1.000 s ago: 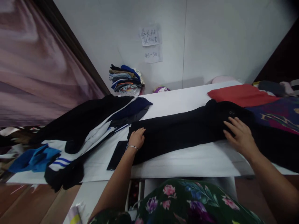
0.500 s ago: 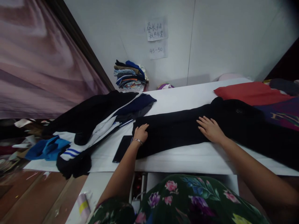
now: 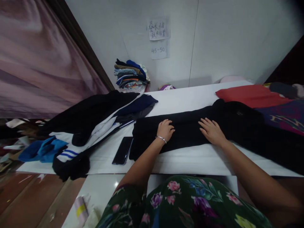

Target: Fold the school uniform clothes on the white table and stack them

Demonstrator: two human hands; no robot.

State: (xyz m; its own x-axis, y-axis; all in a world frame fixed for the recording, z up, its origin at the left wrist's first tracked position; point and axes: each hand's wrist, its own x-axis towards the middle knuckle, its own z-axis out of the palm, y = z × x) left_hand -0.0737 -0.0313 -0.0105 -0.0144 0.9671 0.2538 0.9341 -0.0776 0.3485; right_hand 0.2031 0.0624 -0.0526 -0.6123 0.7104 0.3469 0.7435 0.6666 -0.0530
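Observation:
A black long-sleeved garment (image 3: 187, 122) lies spread across the white table, with one sleeve stretching off to the right. My left hand (image 3: 165, 129), a bracelet at its wrist, rests on the cloth left of centre with its fingers slightly bent and apart. Farther right on the same garment, my right hand (image 3: 212, 130) lies flat with spread fingers. Neither hand grips the fabric. Just beyond the garment's left end is a dark phone (image 3: 123, 150), lying flat on the table.
Left on the table is a heap of black and white clothes (image 3: 95, 117) beside a blue cloth (image 3: 42, 149). A folded stack (image 3: 131, 76) stands against the wall. To the right lie a red garment (image 3: 247, 95) and a purple one (image 3: 285, 114). Handwritten papers (image 3: 159, 29) hang above.
My left hand has moved right along the black garment, away from its left end. More of the phone now shows. My right hand stays in about the same place.

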